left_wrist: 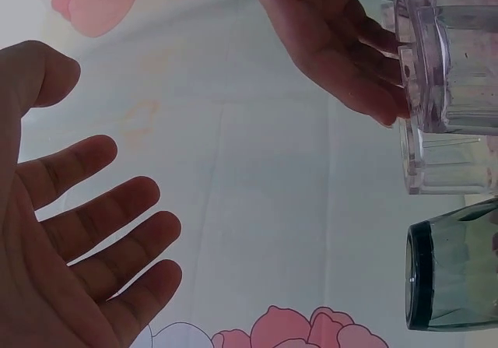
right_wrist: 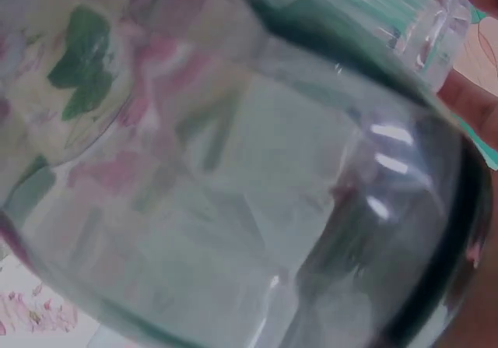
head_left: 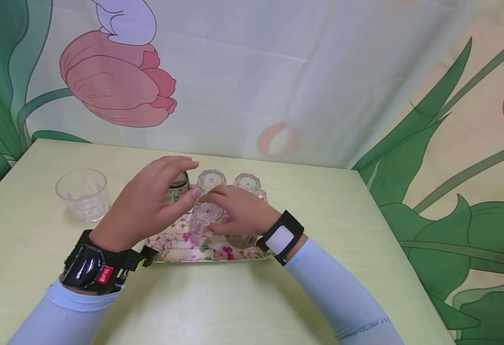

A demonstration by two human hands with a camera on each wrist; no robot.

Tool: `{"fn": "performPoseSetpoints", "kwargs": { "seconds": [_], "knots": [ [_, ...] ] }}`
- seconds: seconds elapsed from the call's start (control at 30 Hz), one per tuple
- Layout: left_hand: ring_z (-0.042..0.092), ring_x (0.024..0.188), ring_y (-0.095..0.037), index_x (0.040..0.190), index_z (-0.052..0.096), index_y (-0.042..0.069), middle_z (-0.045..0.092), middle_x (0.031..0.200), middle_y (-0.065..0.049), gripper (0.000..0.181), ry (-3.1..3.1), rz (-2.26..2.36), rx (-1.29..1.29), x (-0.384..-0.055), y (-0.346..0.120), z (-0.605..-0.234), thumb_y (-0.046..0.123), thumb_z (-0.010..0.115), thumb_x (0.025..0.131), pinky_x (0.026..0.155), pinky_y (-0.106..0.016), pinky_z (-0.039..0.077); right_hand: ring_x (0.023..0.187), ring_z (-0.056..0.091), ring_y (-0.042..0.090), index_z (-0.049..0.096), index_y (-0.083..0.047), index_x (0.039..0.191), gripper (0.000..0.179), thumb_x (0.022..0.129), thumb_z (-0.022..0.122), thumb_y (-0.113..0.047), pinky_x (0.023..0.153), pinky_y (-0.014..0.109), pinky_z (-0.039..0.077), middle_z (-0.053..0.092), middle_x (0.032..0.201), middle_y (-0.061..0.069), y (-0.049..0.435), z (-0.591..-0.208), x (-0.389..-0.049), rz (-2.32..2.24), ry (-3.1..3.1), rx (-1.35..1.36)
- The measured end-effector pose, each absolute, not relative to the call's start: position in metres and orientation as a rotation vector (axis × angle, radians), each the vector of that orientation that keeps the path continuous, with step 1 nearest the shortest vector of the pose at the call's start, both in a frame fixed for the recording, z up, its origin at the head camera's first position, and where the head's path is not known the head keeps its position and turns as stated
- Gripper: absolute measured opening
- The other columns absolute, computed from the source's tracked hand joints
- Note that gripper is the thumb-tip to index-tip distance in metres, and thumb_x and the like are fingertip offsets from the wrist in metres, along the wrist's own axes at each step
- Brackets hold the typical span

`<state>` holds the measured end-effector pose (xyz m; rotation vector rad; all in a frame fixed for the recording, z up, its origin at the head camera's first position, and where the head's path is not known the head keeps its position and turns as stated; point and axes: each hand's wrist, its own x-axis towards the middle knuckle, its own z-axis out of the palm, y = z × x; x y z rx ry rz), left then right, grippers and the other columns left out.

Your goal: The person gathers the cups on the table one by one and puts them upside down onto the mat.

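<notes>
On a floral tray [head_left: 174,247], my right hand [head_left: 243,211] grips an upside-down clear drinking glass [head_left: 209,216] near its base, thumb on the near side and fingers on the far side. In the left wrist view the right hand [left_wrist: 334,44] also reaches round this glass [left_wrist: 475,68]. My left hand [head_left: 146,201] is held above the tray's left side, fingers extended and thumb apart, holding nothing. Just beyond it stands a smoky dark glass [head_left: 177,191], upside down. Another smoky glass [head_left: 240,240] is partly hidden under the right hand; it looms large in the right wrist view [right_wrist: 257,177].
Two more clear glasses stand upside down at the tray's back, one in the middle [head_left: 211,178] and one at the right [head_left: 247,181]. A clear glass [head_left: 83,196] stands upright on the table [head_left: 321,211] left of the tray. A printed curtain [head_left: 234,72] hangs behind.
</notes>
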<state>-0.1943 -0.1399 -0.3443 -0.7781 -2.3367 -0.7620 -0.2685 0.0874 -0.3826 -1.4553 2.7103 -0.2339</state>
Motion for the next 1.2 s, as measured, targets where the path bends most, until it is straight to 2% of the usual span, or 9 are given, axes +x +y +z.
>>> {"fn": "performPoseSetpoints", "kwargs": {
  "seconds": [0.17,0.43,0.67,1.2],
  "knots": [
    [0.054,0.129,-0.031,0.135,0.058,0.006,0.059,0.136,-0.014,0.049,-2.352,-0.75,-0.777,-0.194,-0.139,-0.345,0.027,0.069,0.092,0.105,-0.052,0.048,0.124,0.055,0.014,0.056,-0.017,0.141,0.056,0.091,0.068,-0.041,0.105,0.028,0.047,0.058,0.137,0.0,0.095,-0.38,-0.27,-0.312,2.774,-1.489],
    [0.052,0.131,-0.03,0.139,0.054,0.005,0.057,0.14,-0.014,0.055,-2.359,-0.76,-0.785,-0.195,-0.139,-0.345,0.028,0.069,0.092,0.107,-0.052,0.046,0.129,0.053,0.018,0.056,-0.01,0.139,0.057,0.091,0.071,-0.037,0.11,0.034,0.043,0.058,0.137,0.004,0.107,-0.363,-0.268,-0.585,2.825,-1.613],
    [0.051,0.133,-0.029,0.14,0.053,0.005,0.056,0.14,-0.013,0.055,-2.359,-0.786,-0.792,-0.195,-0.138,-0.346,0.028,0.069,0.092,0.109,-0.051,0.044,0.13,0.052,0.021,0.055,-0.008,0.139,0.058,0.089,0.073,-0.031,0.111,0.034,0.043,0.057,0.136,0.008,0.121,-0.356,-0.267,-0.783,2.858,-1.716],
    [0.051,0.132,-0.028,0.142,0.052,0.006,0.056,0.141,-0.012,0.06,-2.337,-0.785,-0.84,-0.193,-0.136,-0.344,0.027,0.072,0.089,0.108,-0.05,0.045,0.136,0.048,0.023,0.051,-0.009,0.144,0.066,0.086,0.076,-0.029,0.111,0.038,0.043,0.053,0.143,0.01,0.139,-0.352,-0.253,-1.052,2.88,-1.7]
  ]
}}
